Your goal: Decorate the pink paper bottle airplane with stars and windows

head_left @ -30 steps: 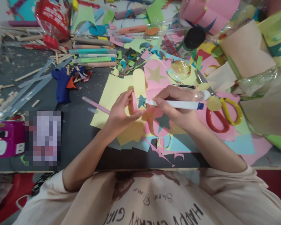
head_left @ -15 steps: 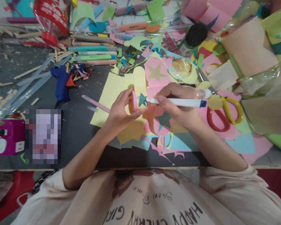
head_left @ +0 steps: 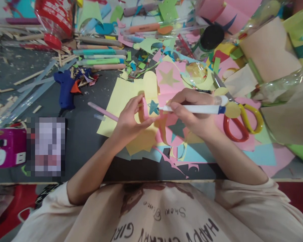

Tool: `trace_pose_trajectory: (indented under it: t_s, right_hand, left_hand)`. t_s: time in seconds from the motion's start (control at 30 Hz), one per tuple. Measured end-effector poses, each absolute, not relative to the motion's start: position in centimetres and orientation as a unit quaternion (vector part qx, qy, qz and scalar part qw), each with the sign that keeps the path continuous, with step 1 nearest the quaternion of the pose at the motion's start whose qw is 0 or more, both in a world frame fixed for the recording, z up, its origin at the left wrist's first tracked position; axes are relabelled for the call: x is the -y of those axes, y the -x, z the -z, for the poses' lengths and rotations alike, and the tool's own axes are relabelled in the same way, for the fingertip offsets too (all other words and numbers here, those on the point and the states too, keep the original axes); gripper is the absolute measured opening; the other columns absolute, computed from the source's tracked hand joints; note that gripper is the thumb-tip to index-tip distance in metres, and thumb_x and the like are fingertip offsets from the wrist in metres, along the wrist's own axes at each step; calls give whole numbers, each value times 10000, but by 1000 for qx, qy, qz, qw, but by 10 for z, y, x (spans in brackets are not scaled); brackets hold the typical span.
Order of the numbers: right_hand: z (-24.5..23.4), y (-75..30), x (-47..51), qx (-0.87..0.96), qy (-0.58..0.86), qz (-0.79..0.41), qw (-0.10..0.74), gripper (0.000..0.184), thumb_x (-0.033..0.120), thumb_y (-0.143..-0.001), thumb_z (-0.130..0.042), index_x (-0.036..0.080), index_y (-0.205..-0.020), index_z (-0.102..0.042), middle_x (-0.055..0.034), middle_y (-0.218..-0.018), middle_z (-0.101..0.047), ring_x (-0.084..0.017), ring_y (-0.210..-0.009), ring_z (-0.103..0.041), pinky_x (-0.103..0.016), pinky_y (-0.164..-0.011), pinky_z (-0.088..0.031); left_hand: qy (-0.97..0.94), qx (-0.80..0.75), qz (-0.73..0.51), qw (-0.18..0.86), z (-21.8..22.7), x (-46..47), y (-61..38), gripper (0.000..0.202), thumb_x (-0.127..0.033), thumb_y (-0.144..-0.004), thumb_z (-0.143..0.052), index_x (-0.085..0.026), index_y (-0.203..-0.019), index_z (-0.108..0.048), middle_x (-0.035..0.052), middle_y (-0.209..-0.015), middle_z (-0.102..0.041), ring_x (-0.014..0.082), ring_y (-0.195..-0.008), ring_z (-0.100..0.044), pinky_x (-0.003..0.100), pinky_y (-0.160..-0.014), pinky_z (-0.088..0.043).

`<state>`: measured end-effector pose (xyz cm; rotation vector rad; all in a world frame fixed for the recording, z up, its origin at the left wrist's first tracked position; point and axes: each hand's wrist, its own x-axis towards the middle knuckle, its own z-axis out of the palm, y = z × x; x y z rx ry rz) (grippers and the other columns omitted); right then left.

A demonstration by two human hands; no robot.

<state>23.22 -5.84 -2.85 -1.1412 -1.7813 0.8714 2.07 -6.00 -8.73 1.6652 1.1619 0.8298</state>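
My right hand (head_left: pixel 192 106) is closed around a white marker pen (head_left: pixel 204 109) with a dark blue end. Its tip points left, right beside a small blue star (head_left: pixel 154 107) on a yellow paper strip (head_left: pixel 150 80). Thumb and fingers of my left hand (head_left: pixel 130 116) pinch a folded pink paper piece (head_left: pixel 144 109) at the left side of that strip. Above my right hand lies a pink paper with a yellow-green star (head_left: pixel 168 77). Below, a larger teal star (head_left: pixel 177 129) sits on pink paper, partly in shadow. Yellow sheets (head_left: pixel 111 107) lie under my left hand.
Scissors with red and yellow handles (head_left: pixel 251 117) lie right of my right hand. At the left are a blue glue gun (head_left: pixel 65 85), a phone-like blurred rectangle (head_left: pixel 49 146) and a purple box (head_left: pixel 7 148). Several markers (head_left: pixel 101 57), paper scraps and a red-labelled bottle (head_left: pixel 57 16) lie farther back.
The marker has shifted very slightly to the right, its tip now at the right edge of the small blue star. My left hand keeps its place.
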Motion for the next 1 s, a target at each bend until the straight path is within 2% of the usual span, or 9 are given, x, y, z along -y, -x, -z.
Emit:
trace_pose_trajectory:
  t_s: [0.3, 0.47, 0.7, 1.0]
  right_hand:
    - [28, -232, 59, 709, 456, -335, 421, 348, 392, -930, -631, 223, -629, -584, 9, -588, -623, -125, -543, -552, -283, -520, -454]
    - [27, -232, 58, 707, 453, -344, 421, 347, 434, -948, -620, 239, -663, -593, -2, -637, -660, -144, -574, -593, -302, -541, -487]
    - [31, -230, 58, 708, 427, -318, 464, 254, 304, -939, -640, 246, -694, -609, 21, -645, -685, -131, -537, -594, -290, -503, -463]
    - [33, -233, 59, 726, 442, -324, 416, 329, 363, -899, -655, 225, -617, -557, 29, -550, -576, -121, -551, -551, -270, -524, -430]
  left_hand:
    - [-673, -474, -337, 456, 89, 60, -20, 733, -584, -815, -745, -282, -1435, -498, 111, -1466, -555, 330, -1338, -581, 486, -1110, -532]
    - [-675, -473, -337, 455, 88, 60, -21, 745, -593, -819, -740, -271, -1444, -494, 122, -1475, -545, 337, -1331, -585, 497, -1106, -531]
    - [-679, -469, -336, 454, 88, 60, -20, 750, -604, -830, -727, -268, -1454, -481, 123, -1488, -532, 323, -1349, -576, 474, -1126, -522]
    - [-685, -469, -331, 449, 90, 59, -20, 735, -593, -835, -718, -276, -1451, -475, 115, -1498, -528, 321, -1349, -572, 467, -1117, -527]
